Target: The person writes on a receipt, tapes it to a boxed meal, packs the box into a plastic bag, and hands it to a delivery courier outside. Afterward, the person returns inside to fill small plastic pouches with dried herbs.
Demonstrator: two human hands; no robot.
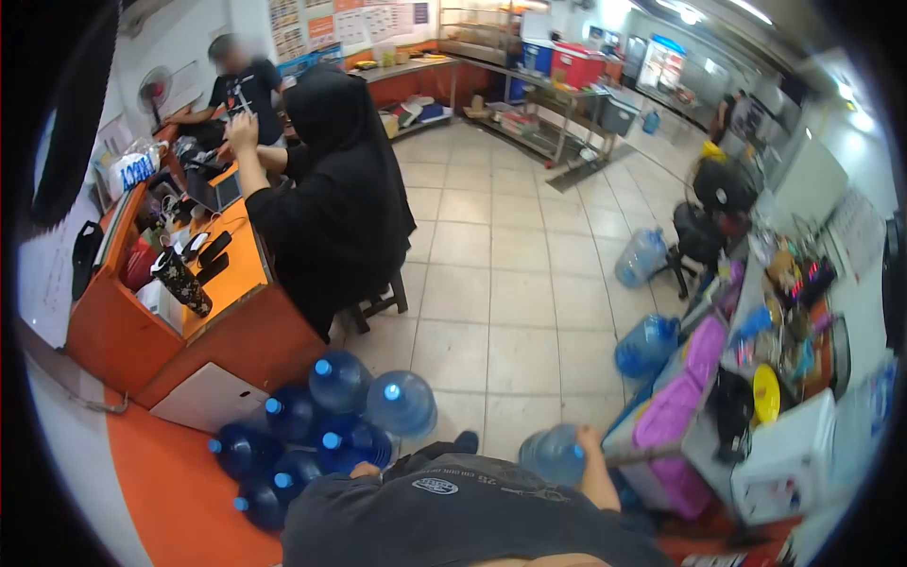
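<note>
My right hand (590, 442) is closed at the end of a large light-blue water jug (548, 456), which hangs or stands tilted beside my right leg; its neck is hidden by the hand. My left hand (365, 470) shows only in part at the side of my dark shirt, its fingers mostly hidden. Nearest to it is a dark-blue water jug (361, 446) with a bright blue cap. Several more capped jugs stand around that one, among them a clearer jug (402, 404) and a dark jug (338, 383).
A person in black (345, 189) sits at the orange desk (227, 283) on the left; another person (248, 94) is behind it. More jugs (646, 346) stand along the cluttered right-hand counter, near a black chair (699, 231). Tiled floor (520, 345) runs ahead.
</note>
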